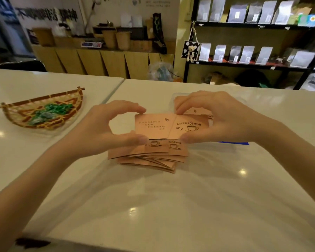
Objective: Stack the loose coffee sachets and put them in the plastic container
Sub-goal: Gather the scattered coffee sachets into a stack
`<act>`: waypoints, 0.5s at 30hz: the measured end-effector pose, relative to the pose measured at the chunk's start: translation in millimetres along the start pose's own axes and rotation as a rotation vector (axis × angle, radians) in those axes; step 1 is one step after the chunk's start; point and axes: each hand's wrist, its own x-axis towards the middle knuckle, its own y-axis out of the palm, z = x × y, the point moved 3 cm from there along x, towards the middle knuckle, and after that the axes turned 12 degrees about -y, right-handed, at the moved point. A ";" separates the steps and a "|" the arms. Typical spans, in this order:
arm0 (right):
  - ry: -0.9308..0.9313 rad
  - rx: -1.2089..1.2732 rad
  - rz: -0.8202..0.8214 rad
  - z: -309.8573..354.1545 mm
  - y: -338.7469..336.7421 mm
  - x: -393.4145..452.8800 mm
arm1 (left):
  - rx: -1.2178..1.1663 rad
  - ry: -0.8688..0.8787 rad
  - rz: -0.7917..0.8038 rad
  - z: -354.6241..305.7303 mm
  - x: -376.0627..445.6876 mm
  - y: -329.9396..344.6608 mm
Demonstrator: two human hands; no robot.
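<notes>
A messy pile of copper-pink coffee sachets [149,157] lies on the white table in front of me. Just above the pile my left hand [105,131] pinches one sachet [153,126], text side up, between thumb and fingers. My right hand [220,119] pinches another sachet [189,127] with a printed cup and the word COFFEE, its edge meeting the left one. Behind my right hand lies a clear plastic container [231,144] with a blue edge, mostly hidden.
A woven bamboo tray [42,111] with green-wrapped sweets sits on the table at the left. A seam between two tabletops [115,91] runs beside it. Shelves of silver pouches [253,53] and a wooden counter stand beyond the table's far edge.
</notes>
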 end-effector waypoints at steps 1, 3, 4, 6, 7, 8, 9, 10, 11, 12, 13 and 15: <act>0.000 0.003 0.004 -0.2 5.9 5.2 | 0.004 -0.010 -0.006 3.7 -1.0 -1.0; -0.021 -0.039 0.008 0.0 17.0 14.7 | 0.023 -0.031 -0.008 11.8 -2.6 -2.1; -0.036 -0.070 0.009 0.6 22.2 18.3 | 0.034 -0.037 -0.005 15.7 -3.0 -2.4; -0.047 -0.060 0.026 1.8 32.8 23.4 | 0.066 -0.033 0.009 23.4 -4.6 -2.8; -0.037 -0.025 0.043 1.7 37.8 24.2 | 0.086 -0.025 0.022 26.6 -4.7 -2.0; -0.034 0.002 0.061 2.2 42.9 25.5 | 0.107 -0.023 0.034 30.3 -5.8 -1.3; -0.035 0.011 0.075 2.3 47.3 26.3 | 0.131 -0.024 0.043 33.1 -6.8 0.4; -0.034 0.008 0.086 2.3 50.3 25.2 | 0.152 -0.023 0.050 34.8 -7.6 3.1; -0.032 0.000 0.100 2.2 53.2 24.7 | 0.163 -0.025 0.056 36.9 -8.3 5.8; -0.034 -0.012 0.117 2.2 55.9 24.7 | 0.163 -0.027 0.064 39.1 -8.7 8.4; -0.035 -0.024 0.139 2.1 58.1 24.5 | 0.154 -0.027 0.081 40.5 -8.8 11.1; -0.034 -0.029 0.187 2.0 60.7 24.1 | 0.140 -0.017 0.119 41.7 -7.5 13.8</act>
